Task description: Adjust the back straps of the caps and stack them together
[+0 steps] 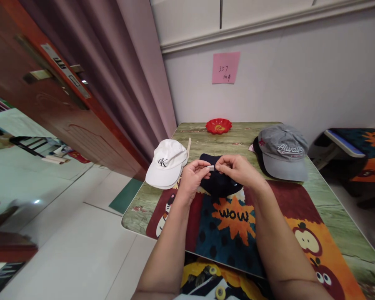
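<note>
A dark navy cap (220,185) lies on the patterned mat in front of me, its back strap uppermost between my hands. With thumb and fingertips, my left hand (193,176) pinches a small silver buckle (211,168) on that strap. Just to its right, my right hand (237,168) is closed in a pinch on the dark strap; its end is mostly hidden by the fingers. To the left sits a white cap (170,161) with black letters, its pale strap sticking up behind. On the right rests a grey cap (283,150) that overlaps another dark cap (259,158).
A red scalloped dish (218,126) stands at the table's back edge. The mat (206,237) covers the near part of the green wood-patterned table (137,212). A wooden door (90,137) and curtain are at left; a pink note (226,67) hangs on the wall.
</note>
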A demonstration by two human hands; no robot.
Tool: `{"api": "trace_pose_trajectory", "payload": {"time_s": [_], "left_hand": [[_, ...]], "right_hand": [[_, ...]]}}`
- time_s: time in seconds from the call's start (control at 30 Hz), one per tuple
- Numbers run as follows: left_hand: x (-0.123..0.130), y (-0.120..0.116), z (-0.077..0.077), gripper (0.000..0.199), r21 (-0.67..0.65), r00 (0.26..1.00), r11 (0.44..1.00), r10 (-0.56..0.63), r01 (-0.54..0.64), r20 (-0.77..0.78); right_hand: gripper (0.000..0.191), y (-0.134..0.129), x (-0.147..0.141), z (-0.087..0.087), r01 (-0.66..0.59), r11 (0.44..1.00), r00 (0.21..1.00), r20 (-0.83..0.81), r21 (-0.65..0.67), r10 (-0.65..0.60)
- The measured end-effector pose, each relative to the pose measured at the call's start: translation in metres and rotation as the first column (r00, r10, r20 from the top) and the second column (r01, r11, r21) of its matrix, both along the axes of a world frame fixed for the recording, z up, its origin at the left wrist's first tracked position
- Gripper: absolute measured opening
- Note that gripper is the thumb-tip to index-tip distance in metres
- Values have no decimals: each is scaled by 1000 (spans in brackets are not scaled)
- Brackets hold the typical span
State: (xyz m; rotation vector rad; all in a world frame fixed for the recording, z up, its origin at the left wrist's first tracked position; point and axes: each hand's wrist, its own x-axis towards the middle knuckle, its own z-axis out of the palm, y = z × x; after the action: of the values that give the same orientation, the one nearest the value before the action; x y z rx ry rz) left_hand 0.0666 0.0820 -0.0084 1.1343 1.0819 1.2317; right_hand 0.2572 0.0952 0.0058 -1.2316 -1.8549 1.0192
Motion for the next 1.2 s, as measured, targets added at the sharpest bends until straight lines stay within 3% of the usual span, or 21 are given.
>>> {"api": "trace_pose_trajectory", "payload": {"time_s": [0.1, 0.2, 0.3, 0.43, 0.57, 0.83, 1.2], "left_hand": [[0, 0, -1, 27, -30, 999, 999, 17, -17, 29], [0, 1, -2, 31, -73, 996, 997, 5, 1, 92], [1, 1, -4, 33, -105, 988, 994, 7, 9, 154], [-2, 3, -5, 31, -97, 987, 994, 66, -52, 147], [-3, 3, -3, 32, -55, 988, 993, 109, -103, 111], [3, 0, -2, 35, -23, 998, 998, 66, -66, 1], [9, -2, -2, 34, -32, 997, 997, 72, -72, 8]], "right_hand": [[26, 0, 3, 1, -26, 1000, 999, -21, -11, 26], [34, -1, -1, 2, -35, 994, 999, 34, 103, 31], [21, -1, -9, 1, -28, 969, 990, 143, 247, -8], [13, 1, -14, -2, 16, 945, 972, 218, 327, -92], [14, 1, -12, -1, 46, 938, 969, 213, 344, -126], [15, 0, -15, 2, 7, 936, 968, 231, 352, -94], [16, 0, -14, 2, 11, 929, 963, 246, 370, -109]]}}
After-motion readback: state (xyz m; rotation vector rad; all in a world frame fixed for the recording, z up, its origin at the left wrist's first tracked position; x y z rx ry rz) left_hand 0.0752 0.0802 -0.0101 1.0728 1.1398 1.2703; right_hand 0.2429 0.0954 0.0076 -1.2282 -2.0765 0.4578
